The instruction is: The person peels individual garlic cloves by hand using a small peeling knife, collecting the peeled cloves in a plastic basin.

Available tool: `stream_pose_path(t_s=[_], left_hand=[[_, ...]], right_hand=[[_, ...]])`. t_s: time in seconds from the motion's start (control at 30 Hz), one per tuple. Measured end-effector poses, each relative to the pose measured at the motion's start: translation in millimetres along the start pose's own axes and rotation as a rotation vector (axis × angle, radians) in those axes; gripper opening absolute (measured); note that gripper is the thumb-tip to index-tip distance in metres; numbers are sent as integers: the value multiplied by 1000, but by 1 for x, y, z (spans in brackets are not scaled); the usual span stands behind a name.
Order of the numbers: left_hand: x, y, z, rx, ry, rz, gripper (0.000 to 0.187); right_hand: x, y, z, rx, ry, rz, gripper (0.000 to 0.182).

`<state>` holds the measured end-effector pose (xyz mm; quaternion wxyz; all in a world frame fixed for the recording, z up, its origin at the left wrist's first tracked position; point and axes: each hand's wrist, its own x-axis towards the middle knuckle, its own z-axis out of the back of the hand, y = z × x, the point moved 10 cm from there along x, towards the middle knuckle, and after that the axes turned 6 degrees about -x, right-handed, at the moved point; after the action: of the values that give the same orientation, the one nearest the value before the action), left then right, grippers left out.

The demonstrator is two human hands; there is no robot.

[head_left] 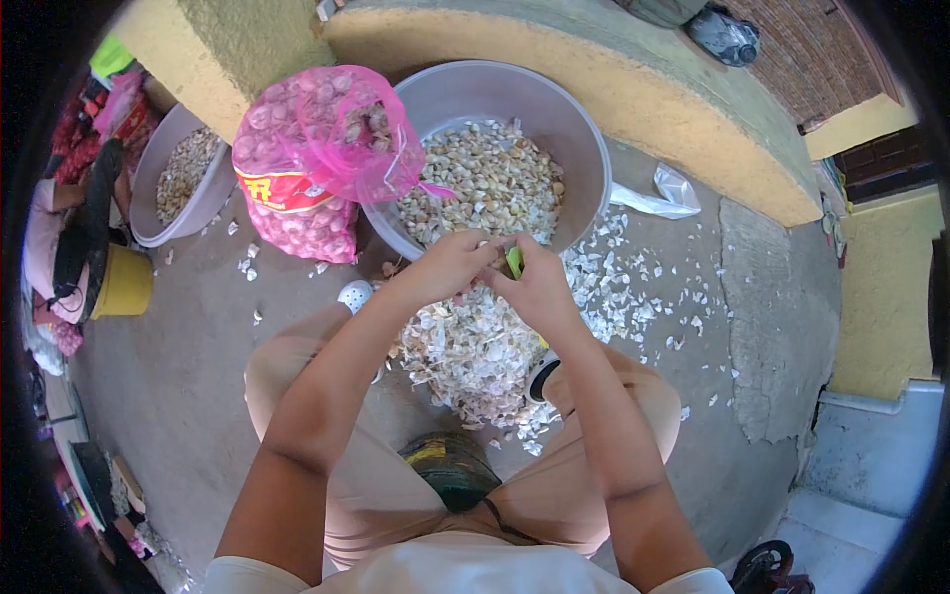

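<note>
My left hand (457, 265) is closed, its fingertips pinching a small pale piece of garlic (482, 244) that is mostly covered. My right hand (539, 287) meets it, its fingers wrapped round a small green-handled tool (514, 261); its working end is hidden. Both hands are over the near rim of a big grey tub (584, 129) with loose garlic cloves (495, 178) in it. Below them, between the feet, lies a heap of papery garlic skins (470, 351). A pink mesh bag of garlic bulbs (297, 158) stands left of the tub, leaning against it.
More skins (618, 287) are scattered on the concrete floor to the right, near a white plastic bag (673, 193). A low wall (554, 64) runs behind the tub. At left, another person (69, 233) sits by a second tub (148, 223) and a yellow bucket (124, 282).
</note>
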<state>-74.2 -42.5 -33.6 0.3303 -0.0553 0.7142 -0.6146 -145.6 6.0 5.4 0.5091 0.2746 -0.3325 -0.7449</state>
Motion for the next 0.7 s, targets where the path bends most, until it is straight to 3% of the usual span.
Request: stream_pose_path(t_s=[0.13,0.23,0.43,0.57,0.63,0.7], left_hand=[[-1,4,-13,-362,56,71,32],[-1,11,-16,-524,37,98,32],[-1,17,-24,-757,37,87,30],[-7,19,-42,-979,147,180,31],[-3,17,-29,-889,3,151,33],[-3,12,-17,-811,-85,91,35]], right_hand=[[3,1,6,122,-50,-2,33],[2,8,9,45,-31,-14,31],[-1,26,15,-14,-88,167,23],[0,7,19,128,-208,83,20],[3,3,19,87,-218,49,18],[3,-3,12,289,-221,-2,20]])
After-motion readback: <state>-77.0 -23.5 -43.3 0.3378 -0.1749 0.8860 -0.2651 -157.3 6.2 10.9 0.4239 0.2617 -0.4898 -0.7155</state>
